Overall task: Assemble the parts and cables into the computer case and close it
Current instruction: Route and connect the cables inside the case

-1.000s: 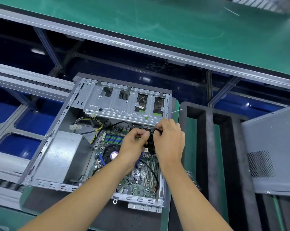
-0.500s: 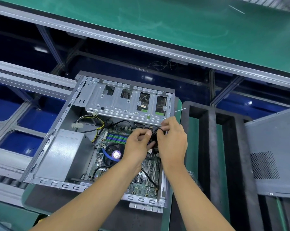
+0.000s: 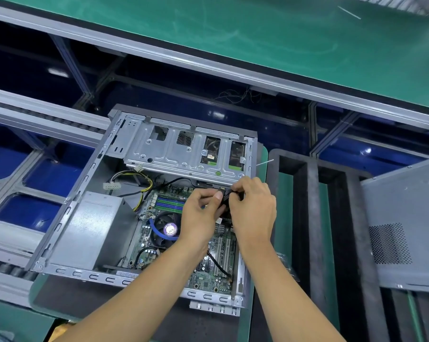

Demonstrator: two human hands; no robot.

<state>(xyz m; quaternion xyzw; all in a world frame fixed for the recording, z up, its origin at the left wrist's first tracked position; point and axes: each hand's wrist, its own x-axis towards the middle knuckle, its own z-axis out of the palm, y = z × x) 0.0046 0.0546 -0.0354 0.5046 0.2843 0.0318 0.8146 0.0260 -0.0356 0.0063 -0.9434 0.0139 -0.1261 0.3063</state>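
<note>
- Conveyor rails point(image 3: 35, 112): grey, far left, running behind and under the case's left edge; blue bins below.
- Case point(image 3: 60, 233): open, side panel off, lying flat on a dark mat point(image 3: 85, 299) at lower centre.
- Power supply point(image 3: 85, 230): grey box, left half of case interior.
- White connector point(image 3: 111, 186): loose, on yellow and black wires, just above the power supply.
- Drive cage point(image 3: 174, 154): perforated metal, across the far end of the case.
- Motherboard point(image 3: 208, 275): green, right half of case floor, partly hidden by both forearms.
- Fan point(image 3: 167, 228): round, purple label at hub, just left of the left wrist; blue cable looped beside it.
- Left hand point(image 3: 198, 215): over the motherboard, fingers curled, thumb and forefinger pinching the black cable.
- Black cable point(image 3: 224, 199): between the two hands, held by both, below the drive cage's right end; a black lead trailing down across the board.
- Right hand point(image 3: 254, 208): touching the left at the fingertips, fingers curled, gripping the same cable from the right.
- Foam tray point(image 3: 309, 218): dark, long slots, just right of the case.
- Side panel point(image 3: 406, 218): grey, vented patch, resting tilted on the tray's right part.
- Green bench point(image 3: 258, 33): across the top, well apart from the case.
</note>
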